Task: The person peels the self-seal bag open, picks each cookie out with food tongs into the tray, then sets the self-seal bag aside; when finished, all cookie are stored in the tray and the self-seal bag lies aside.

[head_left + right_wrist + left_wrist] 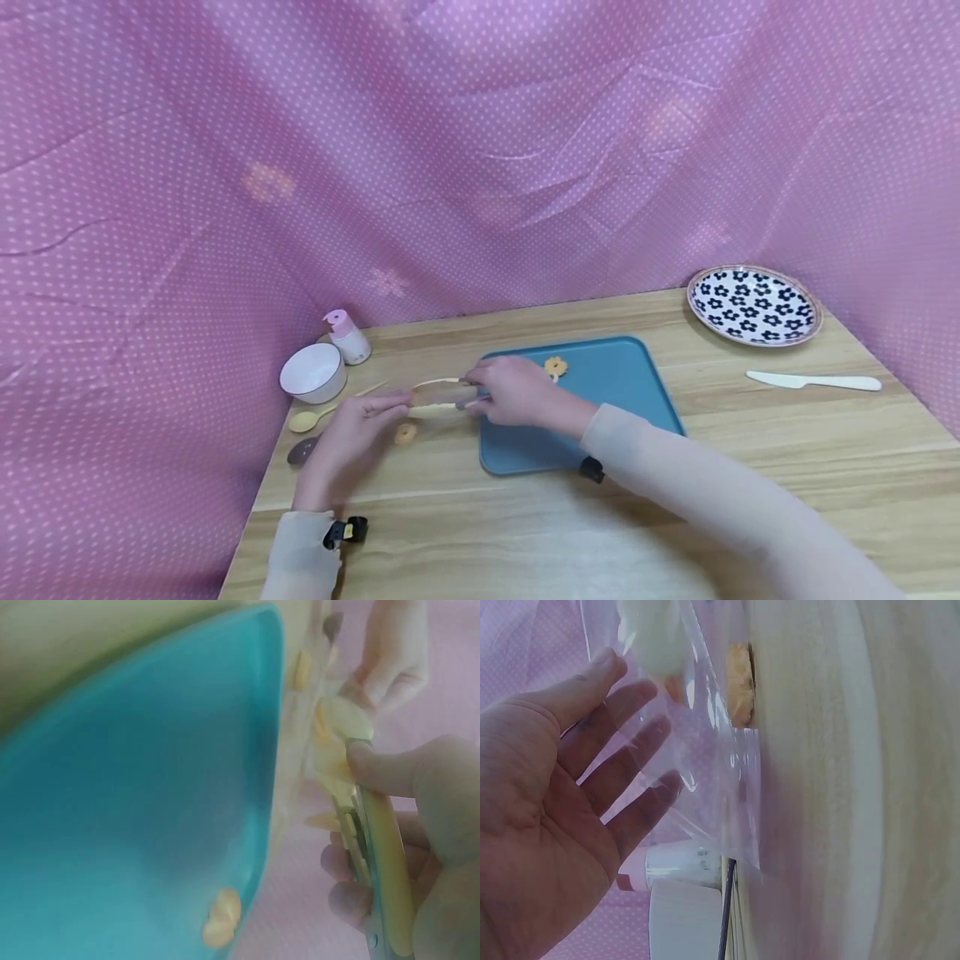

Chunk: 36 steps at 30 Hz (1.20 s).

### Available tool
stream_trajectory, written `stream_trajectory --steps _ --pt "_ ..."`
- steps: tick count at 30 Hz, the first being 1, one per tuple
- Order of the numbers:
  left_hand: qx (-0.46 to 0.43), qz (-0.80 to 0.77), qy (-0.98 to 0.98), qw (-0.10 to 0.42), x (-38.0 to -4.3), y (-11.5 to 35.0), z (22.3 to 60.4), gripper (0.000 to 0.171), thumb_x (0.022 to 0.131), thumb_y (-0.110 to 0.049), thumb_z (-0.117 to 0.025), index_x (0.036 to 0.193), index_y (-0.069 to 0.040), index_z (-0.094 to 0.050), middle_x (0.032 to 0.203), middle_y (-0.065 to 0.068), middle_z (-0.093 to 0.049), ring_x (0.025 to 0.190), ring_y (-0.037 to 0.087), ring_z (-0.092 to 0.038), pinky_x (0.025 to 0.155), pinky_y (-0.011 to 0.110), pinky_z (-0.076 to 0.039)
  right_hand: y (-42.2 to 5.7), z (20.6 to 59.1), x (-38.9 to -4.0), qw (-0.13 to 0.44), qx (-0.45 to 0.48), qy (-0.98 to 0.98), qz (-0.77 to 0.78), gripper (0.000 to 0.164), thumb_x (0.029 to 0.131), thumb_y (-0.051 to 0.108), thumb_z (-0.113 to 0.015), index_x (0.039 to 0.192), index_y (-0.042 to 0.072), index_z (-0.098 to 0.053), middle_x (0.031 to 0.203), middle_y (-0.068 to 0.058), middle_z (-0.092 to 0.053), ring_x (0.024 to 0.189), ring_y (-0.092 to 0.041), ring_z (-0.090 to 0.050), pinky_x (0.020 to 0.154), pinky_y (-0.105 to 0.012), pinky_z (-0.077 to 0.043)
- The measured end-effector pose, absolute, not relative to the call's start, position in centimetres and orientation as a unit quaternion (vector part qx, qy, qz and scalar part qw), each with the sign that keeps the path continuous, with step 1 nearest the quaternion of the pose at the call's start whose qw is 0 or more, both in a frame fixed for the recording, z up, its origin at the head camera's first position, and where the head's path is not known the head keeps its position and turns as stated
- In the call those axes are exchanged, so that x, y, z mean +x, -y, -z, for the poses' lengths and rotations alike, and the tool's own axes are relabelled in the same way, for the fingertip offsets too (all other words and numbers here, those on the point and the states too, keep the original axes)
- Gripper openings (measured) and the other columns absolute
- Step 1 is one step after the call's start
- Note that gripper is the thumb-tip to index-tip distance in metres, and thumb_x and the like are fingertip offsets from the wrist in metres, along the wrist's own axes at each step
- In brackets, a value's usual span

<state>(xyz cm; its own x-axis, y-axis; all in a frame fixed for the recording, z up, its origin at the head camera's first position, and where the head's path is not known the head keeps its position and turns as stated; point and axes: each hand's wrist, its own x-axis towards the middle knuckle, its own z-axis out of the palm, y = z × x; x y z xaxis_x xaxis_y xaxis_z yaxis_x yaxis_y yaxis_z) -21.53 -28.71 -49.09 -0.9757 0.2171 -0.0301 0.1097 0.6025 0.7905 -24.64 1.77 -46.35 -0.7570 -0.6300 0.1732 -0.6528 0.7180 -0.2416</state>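
Note:
My right hand (517, 392) grips yellow-handled tongs (386, 870) with metal parts, over the left edge of the blue tray (600, 417). Pale rounded tong tips (654, 637) reach toward my left hand, with an orange-brown cookie (675, 688) at them. My left hand (577, 765) holds a clear plastic bag (712, 780) by its edge, thumb on one side and fingers spread behind the film. On the table, close below the bag, lies another cookie (405, 433). Flower-shaped cookies (556, 367) lie on the tray, partly hidden by my right hand in the head view.
Left of the hands are a white bowl (315, 375), a pink-topped pump bottle (348, 337), a yellow spoon (303, 421) and a dark slotted utensil (302, 451). A flower-patterned plate (753, 306) and a white knife (813, 382) lie at the right. Pink dotted cloth (480, 167) walls the table.

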Motion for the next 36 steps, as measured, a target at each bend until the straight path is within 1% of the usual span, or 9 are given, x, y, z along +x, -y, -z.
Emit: stream_trajectory --steps 6,10,13,16,19,21,25,28,36 --pt "0.081 -0.425 -0.9 0.056 -21.7 29.2 49.0 0.035 0.098 -0.043 -0.065 0.126 -0.023 -0.072 0.138 -0.007 -0.067 0.145 0.025 -0.05 0.127 0.055 -0.031 -6.0 45.0 -24.2 0.041 0.319 0.931 -0.171 0.043 0.09 0.042 -0.074 0.13 0.025 -0.069 0.111 0.007 -0.075 0.054 -0.001 -0.052 0.057 -0.022 -0.051" --pt "0.074 -0.431 -0.898 0.055 -21.7 29.4 48.7 0.037 0.097 -0.044 -0.065 0.127 -0.024 -0.071 0.139 -0.008 -0.067 0.147 0.024 -0.048 0.127 0.054 -0.03 -9.4 44.0 -23.8 0.05 0.303 0.934 -0.185 0.043 0.089 0.041 -0.076 0.13 0.026 -0.069 0.109 0.005 -0.076 0.049 0.0 -0.048 0.049 -0.022 -0.043" --pt "0.064 -0.45 -0.889 0.057 -21.7 29.5 48.5 0.04 0.095 -0.049 -0.066 0.127 -0.024 -0.071 0.139 -0.009 -0.066 0.148 0.024 -0.046 0.129 0.055 -0.027 -12.1 43.4 -23.4 0.058 0.293 0.936 -0.184 0.044 0.089 0.041 -0.077 0.13 0.027 -0.069 0.113 0.006 -0.076 0.049 0.001 -0.047 0.053 -0.022 -0.044" --pt "0.062 -0.459 -0.884 0.057 -21.7 29.6 48.5 0.047 0.093 -0.054 -0.067 0.127 -0.023 -0.071 0.139 -0.009 -0.067 0.149 0.025 -0.044 0.129 0.055 -0.026 -15.0 43.3 -22.9 0.073 0.29 0.937 -0.179 0.044 0.087 0.04 -0.078 0.128 0.025 -0.07 0.119 0.005 -0.075 0.05 0.003 -0.045 0.062 -0.025 -0.05" --pt "0.064 -0.459 -0.884 0.06 -21.7 29.7 48.8 0.049 0.092 -0.055 -0.067 0.128 -0.023 -0.07 0.14 -0.007 -0.066 0.15 0.026 -0.044 0.129 0.055 -0.025 -17.8 43.8 -22.1 0.087 0.285 0.939 -0.17 0.044 0.084 0.038 -0.082 0.124 0.023 -0.071 0.119 0.005 -0.075 0.055 0.004 -0.047 0.067 -0.027 -0.053" --pt "0.058 -0.456 -0.885 0.07 -21.5 29.9 49.0 0.049 0.092 -0.056 -0.066 0.128 -0.023 -0.07 0.141 -0.007 -0.065 0.151 0.027 -0.042 0.13 0.055 -0.023 -19.4 44.3 -21.5 0.085 0.283 0.94 -0.168 0.046 0.081 0.037 -0.084 0.123 0.021 -0.072 0.118 0.005 -0.076 0.063 0.003 -0.054 0.07 -0.028 -0.055" --pt "0.037 -0.456 -0.885 0.089 -21.0 30.3 49.4 0.052 0.09 -0.059 -0.067 0.128 -0.024 -0.07 0.142 -0.007 -0.065 0.151 0.026 -0.041 0.13 0.057 -0.021 -21.6 45.7 -20.5 0.074 0.288 0.941 -0.163 0.047 0.078 0.037 -0.086 0.121 0.021 -0.073 0.116 0.006 -0.076 0.083 -0.004 -0.068 0.076 -0.032 -0.059" --pt "0.043 -0.452 -0.886 0.088 -20.9 30.3 49.5 0.054 0.09 -0.058 -0.067 0.128 -0.02 -0.07 0.14 -0.005 -0.066 0.15 0.026 -0.044 0.129 0.058 -0.023 -22.4 46.6 -20.1 0.062 0.293 0.941 -0.156 0.047 0.079 0.038 -0.086 0.12 0.021 -0.073 0.116 0.006 -0.076 0.096 -0.011 -0.072 0.083 -0.038 -0.062" --pt "0.082 -0.435 -0.894 0.067 -21.6 29.9 49.6 0.037 0.097 -0.039 -0.066 0.127 -0.018 -0.071 0.134 -0.005 -0.07 0.143 0.027 -0.052 0.125 0.057 -0.032 -23.0 46.9 -20.3 0.047 0.283 0.946 -0.151 0.05 0.077 0.039 -0.087 0.122 0.022 -0.073 0.119 0.003 -0.075 0.102 -0.016 -0.073 0.085 -0.042 -0.062"
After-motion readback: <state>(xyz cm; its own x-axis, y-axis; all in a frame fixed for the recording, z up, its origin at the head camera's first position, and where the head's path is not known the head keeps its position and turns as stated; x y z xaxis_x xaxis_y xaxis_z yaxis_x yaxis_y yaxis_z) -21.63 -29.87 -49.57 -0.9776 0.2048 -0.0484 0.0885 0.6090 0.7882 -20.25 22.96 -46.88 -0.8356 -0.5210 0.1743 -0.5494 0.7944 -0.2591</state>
